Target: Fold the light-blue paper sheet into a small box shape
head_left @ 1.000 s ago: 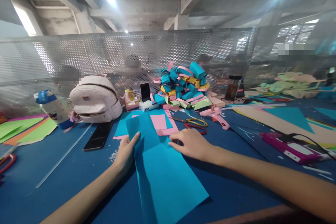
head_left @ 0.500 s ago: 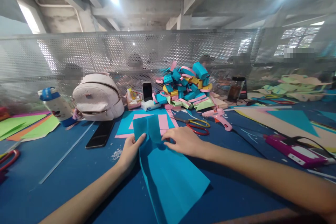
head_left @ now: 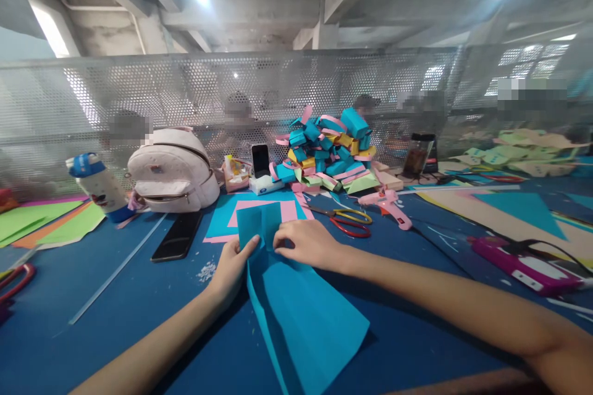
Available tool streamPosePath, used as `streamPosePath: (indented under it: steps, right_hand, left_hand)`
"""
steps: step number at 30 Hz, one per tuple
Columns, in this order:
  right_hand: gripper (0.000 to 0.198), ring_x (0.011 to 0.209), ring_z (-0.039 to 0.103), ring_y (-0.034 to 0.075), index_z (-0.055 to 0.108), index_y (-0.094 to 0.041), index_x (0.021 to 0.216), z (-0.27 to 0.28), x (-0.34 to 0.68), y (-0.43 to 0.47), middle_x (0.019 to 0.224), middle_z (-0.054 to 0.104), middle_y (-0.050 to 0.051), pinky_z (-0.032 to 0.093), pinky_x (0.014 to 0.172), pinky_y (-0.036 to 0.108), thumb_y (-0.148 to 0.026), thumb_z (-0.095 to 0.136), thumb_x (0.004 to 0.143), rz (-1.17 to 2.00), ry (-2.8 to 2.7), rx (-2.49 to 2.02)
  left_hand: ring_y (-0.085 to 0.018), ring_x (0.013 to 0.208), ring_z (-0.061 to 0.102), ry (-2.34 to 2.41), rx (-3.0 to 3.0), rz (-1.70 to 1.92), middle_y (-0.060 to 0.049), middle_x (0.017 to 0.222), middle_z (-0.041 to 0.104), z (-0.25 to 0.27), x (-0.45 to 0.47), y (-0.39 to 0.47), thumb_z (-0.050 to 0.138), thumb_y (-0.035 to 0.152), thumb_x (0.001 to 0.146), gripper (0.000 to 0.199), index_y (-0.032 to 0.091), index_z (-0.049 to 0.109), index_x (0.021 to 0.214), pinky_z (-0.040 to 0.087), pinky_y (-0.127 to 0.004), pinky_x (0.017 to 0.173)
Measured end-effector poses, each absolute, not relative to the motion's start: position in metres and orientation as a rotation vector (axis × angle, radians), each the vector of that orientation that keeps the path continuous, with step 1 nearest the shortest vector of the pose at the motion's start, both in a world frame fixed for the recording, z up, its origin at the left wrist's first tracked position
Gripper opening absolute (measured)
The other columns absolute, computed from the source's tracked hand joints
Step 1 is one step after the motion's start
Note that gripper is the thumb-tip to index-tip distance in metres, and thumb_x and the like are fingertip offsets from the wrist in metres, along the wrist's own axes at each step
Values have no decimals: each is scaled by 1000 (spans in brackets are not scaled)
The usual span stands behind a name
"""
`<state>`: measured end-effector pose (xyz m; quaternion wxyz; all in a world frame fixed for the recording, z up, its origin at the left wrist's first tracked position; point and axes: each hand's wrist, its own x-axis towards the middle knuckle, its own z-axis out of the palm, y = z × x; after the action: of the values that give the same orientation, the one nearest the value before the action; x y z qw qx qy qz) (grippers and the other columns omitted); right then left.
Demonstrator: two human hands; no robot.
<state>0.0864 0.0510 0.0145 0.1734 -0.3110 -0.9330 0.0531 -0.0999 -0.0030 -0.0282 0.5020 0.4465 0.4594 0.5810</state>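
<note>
A large sheet of blue paper [head_left: 306, 315], creased lengthwise with its far end bent upright, slopes toward me over the table. My left hand [head_left: 236, 265] grips its left edge, thumb on the near face and the other fingers behind. At the right edge of the raised part, my right hand [head_left: 308, 243] pinches the paper between thumb and curled fingers. Just beyond the sheet lie flat pieces of pink paper [head_left: 290, 211] and blue paper. A pair of scissors [head_left: 349, 219] with red and yellow handles rests past my right hand.
A pink glue gun [head_left: 386, 205] with a cord lies right of the scissors. Behind stands a heap of folded paper pieces [head_left: 331, 154]. On the left are a backpack [head_left: 173, 170], a black phone [head_left: 178, 237] and a bottle [head_left: 99, 188]. A purple device [head_left: 523, 265] sits at right.
My right hand has moved slightly left, closer to my left hand, and now pinches the raised paper's right edge. My left hand keeps its hold almost in place.
</note>
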Motion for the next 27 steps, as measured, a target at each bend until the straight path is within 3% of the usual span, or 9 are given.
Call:
streamPosePath:
  steps: [10, 20, 27]
  right_hand:
    - [12, 77, 62, 16, 70, -23, 89, 16, 79, 46, 83, 70, -2, 23, 54, 27, -19, 67, 78, 116, -2622, -878]
    - [4, 75, 60, 15, 71, -23, 81, 14, 76, 50, 84, 68, -2, 26, 55, 26, -26, 68, 79, 143, -2590, -887]
    - [8, 76, 61, 15, 71, -23, 82, 13, 72, 53, 83, 71, -3, 30, 57, 24, -18, 66, 78, 228, -2539, -908]
  left_hand:
    - [-18, 58, 64, 1118, 1070, 1406, -6, 70, 72, -32, -102, 0, 84, 47, 63, 43, 11, 72, 84, 51, -26, 56]
    - [-17, 61, 66, 1103, 1071, 1401, -7, 75, 74, -38, -104, 2, 83, 44, 66, 38, 11, 72, 83, 51, -24, 58]
    - [-18, 57, 66, 1103, 1030, 1404, -7, 70, 73, -36, -103, 2, 84, 46, 63, 41, 11, 70, 80, 52, -25, 55]
